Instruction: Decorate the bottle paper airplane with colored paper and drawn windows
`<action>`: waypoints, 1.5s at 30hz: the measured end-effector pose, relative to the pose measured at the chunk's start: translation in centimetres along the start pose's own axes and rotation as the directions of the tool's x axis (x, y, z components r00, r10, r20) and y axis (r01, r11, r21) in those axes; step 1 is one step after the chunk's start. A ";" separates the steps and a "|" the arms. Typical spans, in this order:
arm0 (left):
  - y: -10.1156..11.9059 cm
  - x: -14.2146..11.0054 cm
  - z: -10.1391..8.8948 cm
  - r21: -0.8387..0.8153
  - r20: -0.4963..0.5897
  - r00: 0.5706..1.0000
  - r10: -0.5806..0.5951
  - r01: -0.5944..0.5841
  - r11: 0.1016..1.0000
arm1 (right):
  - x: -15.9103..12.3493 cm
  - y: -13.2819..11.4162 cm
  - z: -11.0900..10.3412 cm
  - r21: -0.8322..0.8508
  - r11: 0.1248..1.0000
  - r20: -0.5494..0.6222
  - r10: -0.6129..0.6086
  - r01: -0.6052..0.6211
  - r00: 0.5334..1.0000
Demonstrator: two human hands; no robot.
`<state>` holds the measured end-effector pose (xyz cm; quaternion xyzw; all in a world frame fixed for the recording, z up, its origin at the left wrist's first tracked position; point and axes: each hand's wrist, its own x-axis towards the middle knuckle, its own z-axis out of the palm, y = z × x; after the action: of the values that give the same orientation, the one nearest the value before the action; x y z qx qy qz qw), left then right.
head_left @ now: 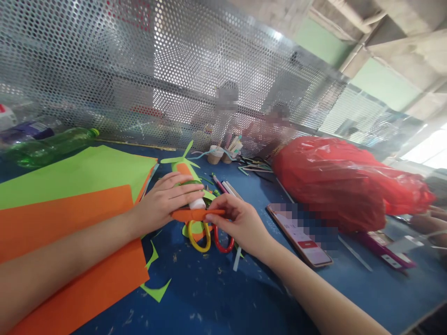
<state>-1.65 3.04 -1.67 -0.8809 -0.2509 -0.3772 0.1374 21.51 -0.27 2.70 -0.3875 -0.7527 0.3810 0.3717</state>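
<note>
My right hand pinches a narrow orange paper piece by its right end, between thumb and fingers. My left hand curls over a white-ended tube, whose body is mostly hidden under the fingers. That white end meets the orange piece's upper edge. Just beyond my left hand stands a green paper propeller above a green and orange paper body, partly covered by the fingers. Below the hands lie scissors with a yellow and a red handle loop; their blades are hidden.
Green sheets and orange sheets lie at left, with green scraps nearby. Behind them is a green bottle. A phone and red plastic bag occupy the right. Cups stand before a perforated metal screen.
</note>
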 end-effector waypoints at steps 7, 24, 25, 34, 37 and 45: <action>0.0 0.1 0.0 0.011 0.012 1.000 0.011 -0.011 1.000 | 0.1 0.2 0.1 0.051 0.997 0.017 0.054 -0.055 0.998; 0.1 0.2 -0.1 0.016 0.004 1.000 0.008 -0.008 1.000 | 0.6 1.1 0.6 0.165 0.976 -0.007 0.148 -0.145 0.989; 0.1 0.2 -0.1 0.015 0.002 1.000 0.008 -0.008 1.000 | 0.6 1.2 0.6 0.162 0.976 -0.008 0.147 -0.144 0.989; 0.0 0.1 -0.2 -0.004 0.003 1.000 0.007 -0.007 1.000 | 0.6 0.8 0.8 0.077 0.991 -0.022 0.108 -0.106 0.994; 0.1 0.1 -0.2 0.001 0.009 1.000 0.006 -0.006 1.000 | 0.6 0.8 0.9 0.046 0.995 -0.022 0.092 -0.090 0.996; 0.2 0.1 -0.2 -0.033 0.008 1.000 -0.016 0.016 0.999 | 0.3 0.9 1.1 -0.088 0.995 -0.050 0.046 -0.050 0.998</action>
<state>-1.62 2.81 -1.47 -0.8825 -0.2520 -0.3790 0.1187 20.75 0.09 1.52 -0.4307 -0.7504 0.3463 0.3627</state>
